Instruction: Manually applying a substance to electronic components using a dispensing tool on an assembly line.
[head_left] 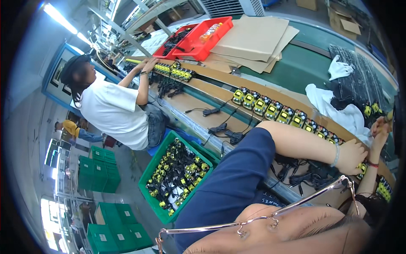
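Note:
My left hand (353, 156), at the end of a navy sleeve and with a pale bracelet, is bent over the near end of a row of small circuit boards (272, 111). Its fingers curl down around a circuit board (362, 168) with a yellow block, mostly hidden beneath them. Beyond it, my right hand (381, 126), with a red band at the wrist, is raised. Its fingers are drawn together, and whatever they hold cannot be made out. Black cables (231, 133) trail from the boards onto the bench.
A green crate (146, 189) of cabled boards stands left of the bench. A co-worker in a white shirt (112, 112) works farther along. Red bins (220, 37), cardboard sheets (253, 38), a white glove (339, 67) and white cloth (334, 112) lie across the line. Green crates (99, 173) are stacked behind.

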`<state>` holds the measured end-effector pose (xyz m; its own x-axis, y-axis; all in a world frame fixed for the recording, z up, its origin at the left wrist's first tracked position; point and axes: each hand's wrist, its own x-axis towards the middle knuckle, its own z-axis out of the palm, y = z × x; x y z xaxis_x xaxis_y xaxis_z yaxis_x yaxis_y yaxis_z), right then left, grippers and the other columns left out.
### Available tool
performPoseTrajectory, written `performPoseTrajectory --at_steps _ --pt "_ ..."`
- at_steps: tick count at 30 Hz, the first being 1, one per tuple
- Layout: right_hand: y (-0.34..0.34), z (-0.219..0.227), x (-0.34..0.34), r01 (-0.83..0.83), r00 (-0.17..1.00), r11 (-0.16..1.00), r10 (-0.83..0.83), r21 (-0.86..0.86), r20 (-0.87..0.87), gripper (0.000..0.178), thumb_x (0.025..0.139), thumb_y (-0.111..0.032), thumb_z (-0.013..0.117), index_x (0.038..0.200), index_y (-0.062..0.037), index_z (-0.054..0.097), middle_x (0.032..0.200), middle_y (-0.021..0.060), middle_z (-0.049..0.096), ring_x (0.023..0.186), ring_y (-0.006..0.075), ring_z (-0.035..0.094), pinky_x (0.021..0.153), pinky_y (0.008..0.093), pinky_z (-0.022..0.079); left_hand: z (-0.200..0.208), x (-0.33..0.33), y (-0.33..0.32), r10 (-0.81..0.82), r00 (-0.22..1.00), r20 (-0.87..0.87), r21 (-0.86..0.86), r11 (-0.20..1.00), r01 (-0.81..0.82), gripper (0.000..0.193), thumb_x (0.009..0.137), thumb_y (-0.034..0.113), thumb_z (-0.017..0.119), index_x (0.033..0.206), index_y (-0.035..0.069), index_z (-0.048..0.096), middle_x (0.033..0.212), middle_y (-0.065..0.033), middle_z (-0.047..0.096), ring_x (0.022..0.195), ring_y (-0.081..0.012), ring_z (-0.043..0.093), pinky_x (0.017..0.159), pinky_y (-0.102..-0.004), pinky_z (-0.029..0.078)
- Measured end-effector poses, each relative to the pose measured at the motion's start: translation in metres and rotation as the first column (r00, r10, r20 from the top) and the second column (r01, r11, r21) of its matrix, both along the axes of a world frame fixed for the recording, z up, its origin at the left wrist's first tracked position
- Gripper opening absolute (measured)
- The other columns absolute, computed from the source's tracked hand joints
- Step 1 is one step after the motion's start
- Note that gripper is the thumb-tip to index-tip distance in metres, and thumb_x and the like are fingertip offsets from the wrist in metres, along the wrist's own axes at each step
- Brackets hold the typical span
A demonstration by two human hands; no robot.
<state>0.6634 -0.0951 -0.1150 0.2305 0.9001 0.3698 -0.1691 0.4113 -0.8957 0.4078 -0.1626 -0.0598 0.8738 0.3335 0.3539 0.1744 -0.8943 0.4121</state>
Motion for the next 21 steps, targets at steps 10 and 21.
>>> performPoseTrajectory --at_steps 10,21 --pt "-0.004 0.008 0.001 -0.031 0.999 1.000 0.031 -0.007 0.028 0.039 0.096 -0.043 0.043 0.101 -0.0054 0.053 0.067 0.0003 0.045 0.054 0.0067 0.041 0.048 0.0207 0.029 0.008 0.012 -0.008 0.071 0.963 -0.262 0.123 0.992 -0.039 0.064 0.087 0.047 0.043 0.127 -0.002 0.049 0.127 -0.0286 0.048 0.123 -0.0436 0.040 0.101 -0.0536 0.027" --pt "-0.021 0.043 -0.059 0.154 0.984 0.988 -0.156 -0.032 -0.089 0.023 0.097 -0.025 0.047 0.090 -0.0060 0.057 0.070 0.0012 0.057 0.056 0.0105 0.052 0.049 0.0241 0.042 0.036 -0.001 -0.007 0.131 0.989 -0.070 -0.008 0.991 -0.132 0.042 0.080 0.033 0.058 0.110 0.003 0.055 0.106 -0.0202 0.059 0.103 -0.0348 0.055 0.088 -0.0489 0.041"
